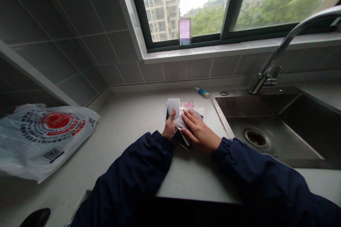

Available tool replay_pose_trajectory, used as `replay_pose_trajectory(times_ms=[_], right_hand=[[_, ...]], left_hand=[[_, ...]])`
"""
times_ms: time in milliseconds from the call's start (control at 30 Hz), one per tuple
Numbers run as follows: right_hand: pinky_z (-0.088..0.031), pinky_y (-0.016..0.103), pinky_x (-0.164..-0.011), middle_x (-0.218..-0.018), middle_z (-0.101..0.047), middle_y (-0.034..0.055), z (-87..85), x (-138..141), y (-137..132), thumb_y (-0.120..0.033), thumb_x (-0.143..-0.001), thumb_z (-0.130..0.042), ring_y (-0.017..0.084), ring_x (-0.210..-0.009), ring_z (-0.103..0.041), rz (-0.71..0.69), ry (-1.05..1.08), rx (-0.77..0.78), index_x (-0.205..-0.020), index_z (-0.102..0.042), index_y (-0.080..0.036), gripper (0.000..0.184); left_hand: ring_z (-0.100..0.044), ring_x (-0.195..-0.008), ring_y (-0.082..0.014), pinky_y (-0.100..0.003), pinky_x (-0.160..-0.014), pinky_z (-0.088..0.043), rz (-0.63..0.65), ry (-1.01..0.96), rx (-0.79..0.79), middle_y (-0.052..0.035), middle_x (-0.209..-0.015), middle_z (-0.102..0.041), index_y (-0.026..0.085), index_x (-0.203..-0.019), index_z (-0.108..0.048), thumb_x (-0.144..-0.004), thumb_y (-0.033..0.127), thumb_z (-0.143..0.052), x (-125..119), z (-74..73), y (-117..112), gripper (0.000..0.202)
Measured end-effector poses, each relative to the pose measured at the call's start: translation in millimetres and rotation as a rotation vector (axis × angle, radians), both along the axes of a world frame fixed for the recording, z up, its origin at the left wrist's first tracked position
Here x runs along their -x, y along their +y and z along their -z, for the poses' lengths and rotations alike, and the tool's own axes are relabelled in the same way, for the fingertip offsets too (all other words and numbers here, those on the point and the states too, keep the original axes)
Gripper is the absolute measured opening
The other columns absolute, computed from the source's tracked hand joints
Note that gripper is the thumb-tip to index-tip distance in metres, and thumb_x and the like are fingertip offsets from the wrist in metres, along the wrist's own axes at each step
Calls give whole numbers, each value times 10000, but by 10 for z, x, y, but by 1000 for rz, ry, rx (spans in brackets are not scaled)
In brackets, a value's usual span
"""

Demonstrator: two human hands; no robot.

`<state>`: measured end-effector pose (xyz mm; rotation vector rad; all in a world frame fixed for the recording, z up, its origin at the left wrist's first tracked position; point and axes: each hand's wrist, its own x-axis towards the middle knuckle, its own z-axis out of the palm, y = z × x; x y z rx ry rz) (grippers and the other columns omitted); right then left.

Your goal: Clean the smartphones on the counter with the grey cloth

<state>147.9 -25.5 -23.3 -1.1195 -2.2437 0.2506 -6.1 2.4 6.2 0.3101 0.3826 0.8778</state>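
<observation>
On the light countertop (133, 120) a dark phone (182, 139) lies tilted under my hands. My left hand (169, 128) grips the phone's near left edge, thumb stretched upward. My right hand (197, 130) presses a white wipe cloth (180, 122) flat onto the phone's screen, fingers extended and together. A second phone or glass panel (173, 107) with a reflective face lies just beyond my left thumb. A small pink-and-white packet (188, 105) lies beside it.
A steel sink (282, 127) with a curved tap (279, 51) is to the right. A small blue-capped bottle (201, 92) lies by the wall. A white plastic bag with red print (45, 136) lies at the left. A window runs above the tiled wall.
</observation>
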Motion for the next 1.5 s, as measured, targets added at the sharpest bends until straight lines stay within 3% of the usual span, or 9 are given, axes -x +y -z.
replay_pose_trajectory(times_ms=[167,367,500,700,833,967,1233,1367,1500], right_hand=[[-306,632,-1270,-1685,-362,221,-47,19,-24,-492,-1081,-459,378,-1601,-264,-82,-37,-11,-1615,-418,-96,667],[-326,622,-1265,-1677,-397,168,-141,44,-72,-430,-1076,-481,352,-1598,-281,-195,-53,-33,-1635,-398,-156,627],[-345,596,-1264,-1670,-411,155,-213,52,-119,-366,-1077,-491,328,-1591,-303,-262,-43,-30,-1628,-410,-158,595],[-389,560,-1255,-1593,-530,113,-248,62,-170,-300,-1076,-511,274,-1537,-422,-337,32,-52,-1555,-532,-226,486],[-449,506,-1233,-1498,-635,107,-239,75,-183,-279,-1078,-506,247,-1457,-544,-294,107,-93,-1440,-655,-208,398],[-502,481,-1198,-1443,-683,94,-225,77,-170,-284,-1068,-520,240,-1400,-605,-237,130,-101,-1376,-707,-219,367],[-414,546,-1252,-1604,-512,138,-165,31,-89,-376,-1071,-496,310,-1538,-420,-45,27,-59,-1527,-575,-172,506],[-330,560,-1292,-1665,-414,183,-112,7,-32,-378,-1076,-461,330,-1586,-324,52,-3,-72,-1565,-508,-98,566],[-308,601,-1284,-1706,-346,168,-81,-17,0,-373,-1071,-441,345,-1611,-253,135,8,-83,-1603,-454,-131,585]], left_hand=[[-681,-1248,-355,-494,-1197,-410,-14,6,21,-223,-1232,-734,49,-1410,-593,-1024,611,-396,22,43,23,709],[-752,-1017,-346,-472,-1101,-488,-19,78,47,-229,-997,-755,8,-1253,-664,-985,737,-346,74,90,56,840],[-747,-944,-350,-488,-1060,-505,7,74,7,-226,-957,-751,1,-1318,-644,-923,841,-321,139,88,68,983],[-731,-1024,-391,-561,-1049,-490,-50,107,-7,-246,-1083,-753,33,-1458,-557,-882,903,-195,264,58,139,1104],[-736,-1000,-400,-569,-1025,-496,-71,145,-41,-275,-1123,-736,-4,-1508,-490,-875,908,-138,267,72,169,1164],[-736,-1018,-400,-574,-1040,-497,-96,139,-29,-267,-1122,-736,5,-1511,-493,-911,872,-179,222,73,135,1100],[-702,-1173,-353,-482,-1127,-472,-117,46,-9,-234,-1186,-736,38,-1472,-544,-1004,734,-264,53,27,33,885],[-645,-1299,-349,-487,-1189,-408,-32,13,-27,-211,-1312,-702,96,-1543,-489,-1039,670,-253,-3,-25,-23,800],[-596,-1374,-332,-463,-1216,-374,80,-13,-60,-170,-1394,-670,168,-1589,-451,-1043,668,-247,-26,-7,-76,768]])
